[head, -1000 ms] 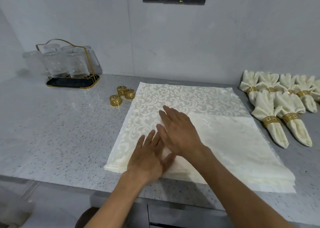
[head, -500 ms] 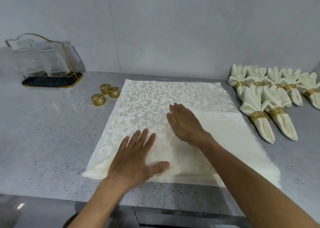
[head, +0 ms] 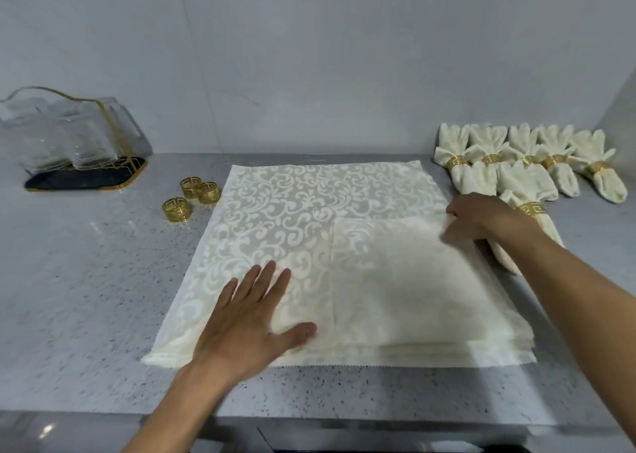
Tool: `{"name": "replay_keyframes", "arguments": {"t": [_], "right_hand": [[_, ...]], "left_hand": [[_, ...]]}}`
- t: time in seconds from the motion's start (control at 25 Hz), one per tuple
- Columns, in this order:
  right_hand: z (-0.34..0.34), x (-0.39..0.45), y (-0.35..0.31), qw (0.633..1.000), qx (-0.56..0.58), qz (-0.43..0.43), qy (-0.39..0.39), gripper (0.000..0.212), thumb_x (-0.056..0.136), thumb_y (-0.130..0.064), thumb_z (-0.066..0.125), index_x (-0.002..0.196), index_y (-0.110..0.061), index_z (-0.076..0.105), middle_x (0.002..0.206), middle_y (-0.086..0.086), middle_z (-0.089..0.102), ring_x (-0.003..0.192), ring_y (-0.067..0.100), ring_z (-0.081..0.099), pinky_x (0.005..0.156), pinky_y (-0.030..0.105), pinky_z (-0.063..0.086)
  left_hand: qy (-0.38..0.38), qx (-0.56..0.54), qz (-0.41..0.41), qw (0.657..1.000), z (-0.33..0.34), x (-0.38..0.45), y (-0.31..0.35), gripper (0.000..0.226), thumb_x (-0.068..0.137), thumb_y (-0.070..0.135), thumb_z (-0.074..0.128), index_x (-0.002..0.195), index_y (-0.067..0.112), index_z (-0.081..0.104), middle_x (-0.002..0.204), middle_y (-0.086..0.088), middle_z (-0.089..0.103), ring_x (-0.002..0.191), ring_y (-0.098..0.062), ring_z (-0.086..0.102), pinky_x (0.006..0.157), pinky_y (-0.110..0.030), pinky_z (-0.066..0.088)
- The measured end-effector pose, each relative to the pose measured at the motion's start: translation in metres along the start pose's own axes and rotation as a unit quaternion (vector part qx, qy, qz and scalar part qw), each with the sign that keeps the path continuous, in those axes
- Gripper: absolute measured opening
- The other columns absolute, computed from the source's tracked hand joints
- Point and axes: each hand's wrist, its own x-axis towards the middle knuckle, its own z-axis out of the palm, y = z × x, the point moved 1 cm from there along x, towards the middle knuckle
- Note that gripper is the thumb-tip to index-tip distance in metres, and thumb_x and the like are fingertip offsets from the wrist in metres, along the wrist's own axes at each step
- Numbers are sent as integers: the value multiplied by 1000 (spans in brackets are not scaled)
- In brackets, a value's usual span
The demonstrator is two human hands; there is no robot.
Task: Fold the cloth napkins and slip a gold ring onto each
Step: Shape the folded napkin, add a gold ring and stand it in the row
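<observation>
Napkin (head: 309, 232) spread flat on the counter (head: 86, 297), its near right quarter doubled over.
I see my left hand (head: 251, 318) pressing it with fingers spread wide; my right hand (head: 481, 216) pinches its right edge, beside the ringed napkins (head: 526, 156).

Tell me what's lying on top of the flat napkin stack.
On the napkin stack lie a smaller folded napkin, its far right corner pinched by the right hand, and the flat left hand. How many napkins lie underneath is hidden.
</observation>
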Motion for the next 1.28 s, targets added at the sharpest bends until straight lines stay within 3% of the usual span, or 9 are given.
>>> {"name": "replay_keyframes", "arguments": {"t": [0.08, 0.24, 0.4, 0.56, 0.8, 0.92, 1.08, 1.16, 1.28], "right_hand": [[2, -18, 1, 991, 114, -17, 72, 23, 81, -24, 66, 67, -14, 50, 73, 2, 53, 66, 17, 49, 56, 31, 33], [28, -91, -43, 927, 272, -35, 256, 14, 83, -18, 62, 71, -17, 55, 68, -3, 57, 66, 19, 52, 55, 32, 35], [84, -157, -110, 904, 251, -134, 318, 7, 84, -17, 67, 80, -18, 61, 74, -3, 62, 65, 20, 55, 61, 33, 42], [115, -172, -131, 896, 246, -204, 309, 17, 78, -9, 73, 77, -19, 59, 72, -8, 56, 65, 12, 45, 60, 27, 32], [108, -182, -126, 906, 255, -244, 234, 14, 75, -20, 56, 87, -22, 62, 89, -10, 60, 78, 11, 51, 70, 36, 47], [81, -175, -122, 919, 272, -254, 134, 37, 78, -35, 46, 108, -25, 65, 115, -11, 62, 102, 10, 54, 91, 34, 45], [53, -121, -126, 944, 209, -161, 198, 55, 103, -41, 36, 151, -13, 35, 159, 5, 29, 147, 24, 24, 119, 39, 21], [66, -98, -137, 972, 143, -135, 124, 61, 105, -45, 25, 156, -13, 16, 165, 5, 11, 151, 23, 8, 122, 40, 8], [73, -99, -123, 976, 153, -114, 106, 62, 102, -48, 31, 155, -17, 20, 161, 5, 23, 147, 25, 21, 120, 41, 18]], "left_hand": [[4, 2, 4, 1000, -1, 0, 0, 100, 70, 96, 7, 151, 43, -18, 154, 19, -32, 141, -1, -32, 121, -36, -13], [86, -18, 40, 995, 0, -2, 2, 83, 87, 83, 12, 156, 38, 1, 163, 11, -15, 146, -5, -24, 121, -38, -11], [258, -6, 139, 956, 1, -17, 13, 52, 100, 52, 34, 128, 17, 60, 136, -2, 57, 123, -25, 52, 104, -38, 35], [224, -57, 182, 956, 9, -29, 39, 40, 95, 44, 46, 125, 20, 58, 121, 8, 61, 106, -12, 55, 88, -27, 43], [185, -71, 208, 958, 19, -24, 60, 48, 90, 39, 50, 136, 26, 51, 132, 10, 57, 112, -8, 52, 89, -25, 44], [222, -54, 230, 946, 22, -19, 61, 30, 89, 34, 48, 107, 26, 71, 111, 12, 67, 95, -10, 59, 75, -28, 52], [242, 6, 266, 933, 24, -16, 58, 32, 89, 31, 46, 93, 25, 77, 99, 12, 72, 83, -10, 64, 63, -25, 54], [237, 36, 277, 931, 23, -16, 59, 35, 89, 31, 43, 91, 25, 77, 97, 11, 73, 80, -10, 66, 61, -22, 53], [232, 52, 288, 928, 20, -15, 58, 35, 90, 28, 41, 90, 23, 76, 95, 10, 73, 79, -12, 66, 60, -24, 54]]}}
